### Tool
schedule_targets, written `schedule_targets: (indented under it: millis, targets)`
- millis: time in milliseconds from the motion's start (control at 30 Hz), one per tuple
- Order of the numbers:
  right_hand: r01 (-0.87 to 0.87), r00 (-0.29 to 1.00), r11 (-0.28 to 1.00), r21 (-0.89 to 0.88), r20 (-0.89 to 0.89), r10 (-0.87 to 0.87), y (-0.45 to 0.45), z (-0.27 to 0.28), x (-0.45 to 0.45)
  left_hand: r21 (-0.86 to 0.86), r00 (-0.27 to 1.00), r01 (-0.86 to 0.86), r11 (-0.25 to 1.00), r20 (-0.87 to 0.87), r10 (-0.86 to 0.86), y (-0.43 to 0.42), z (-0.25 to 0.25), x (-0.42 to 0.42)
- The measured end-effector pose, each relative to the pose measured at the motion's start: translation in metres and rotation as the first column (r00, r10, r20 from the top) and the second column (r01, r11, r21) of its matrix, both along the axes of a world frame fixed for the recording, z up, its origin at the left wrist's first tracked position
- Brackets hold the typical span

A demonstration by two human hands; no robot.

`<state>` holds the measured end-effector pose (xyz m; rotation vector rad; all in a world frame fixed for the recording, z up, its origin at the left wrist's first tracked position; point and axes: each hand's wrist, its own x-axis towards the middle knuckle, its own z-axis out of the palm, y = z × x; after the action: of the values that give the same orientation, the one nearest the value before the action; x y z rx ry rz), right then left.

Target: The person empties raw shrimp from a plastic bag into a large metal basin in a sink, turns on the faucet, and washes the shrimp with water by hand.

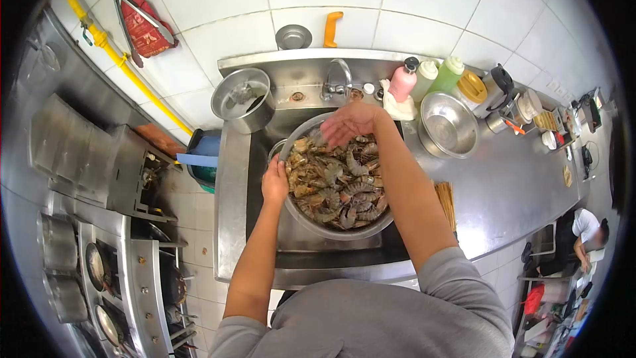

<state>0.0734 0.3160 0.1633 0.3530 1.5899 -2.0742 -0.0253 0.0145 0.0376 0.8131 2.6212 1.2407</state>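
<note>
A large metal bowl [344,234] full of raw shrimp [344,179] stands in the steel sink [318,258]. The fingers of my left hand [275,182] are closed on the bowl's left rim, near a grey strip that lies along the edge. Over the bowl's far side, just below the faucet [339,79], is my right hand [348,126], with its fingers spread and nothing visible in them. Paler, yellowish shrimp pieces [301,176] lie at the left of the heap.
A deep metal pot [244,116] stands at the sink's back left corner. An empty steel bowl [448,126], bottles [403,81] and a bundle of sticks [445,204] are on the right. Stoves line the left side. A seated person [586,232] is at far right.
</note>
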Motion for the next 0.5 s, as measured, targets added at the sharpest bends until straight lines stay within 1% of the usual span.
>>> schedule_targets:
  millis: [33,100,133,167,200,233,300,333,367,400,433,500]
  targets:
    - [-0.004,1.0,1.0,0.0,0.009,0.004,0.0,0.001,0.002,0.027,1.0,0.011,1.0,0.001,-0.011,0.0,-0.003,-0.002]
    - [0.263,0.964,0.962,0.077,0.022,-0.266,0.003,0.002,0.004,0.053,1.0,0.023,0.998,0.006,-0.023,-0.002,-0.007,-0.002]
    - [0.266,0.963,0.961,0.077,0.024,-0.268,0.011,-0.009,0.002,0.055,1.0,0.017,0.998,-0.002,-0.017,-0.002,-0.006,-0.002]
    - [0.46,0.888,0.887,0.038,-0.029,-0.459,0.018,-0.022,-0.003,0.058,1.0,0.012,0.998,-0.012,-0.011,-0.001,-0.006,-0.003]
    - [0.632,0.773,0.775,-0.012,-0.072,-0.631,0.019,-0.025,-0.005,0.058,1.0,0.014,0.998,-0.011,-0.014,0.0,-0.004,-0.003]
    - [0.633,0.771,0.774,-0.011,-0.069,-0.633,0.02,-0.029,-0.005,0.058,1.0,0.011,0.998,0.0,-0.011,-0.001,-0.003,-0.002]
    - [0.681,0.727,0.726,0.097,-0.212,-0.654,0.016,-0.035,-0.007,0.054,1.0,0.009,0.999,0.017,-0.01,-0.001,-0.004,-0.001]
    - [0.683,0.725,0.724,0.097,-0.205,-0.657,0.015,-0.034,-0.006,0.062,1.0,0.01,0.998,0.007,-0.011,-0.001,-0.005,-0.002]
    - [0.461,0.885,0.883,0.085,-0.123,-0.45,0.016,-0.032,-0.004,0.071,1.0,0.013,0.997,-0.003,-0.012,-0.001,-0.005,-0.003]
    - [0.206,0.978,0.977,0.05,-0.048,-0.203,0.016,-0.026,-0.003,0.069,1.0,0.017,0.997,-0.001,-0.017,0.0,-0.005,-0.003]
    - [0.209,0.977,0.977,0.049,-0.045,-0.207,0.012,-0.015,-0.002,0.059,1.0,0.011,0.998,0.008,-0.012,0.0,-0.006,-0.004]
    - [0.083,0.985,0.979,0.187,0.132,-0.108,0.006,0.002,0.001,0.045,1.0,0.006,0.999,0.019,-0.007,-0.001,-0.008,-0.004]
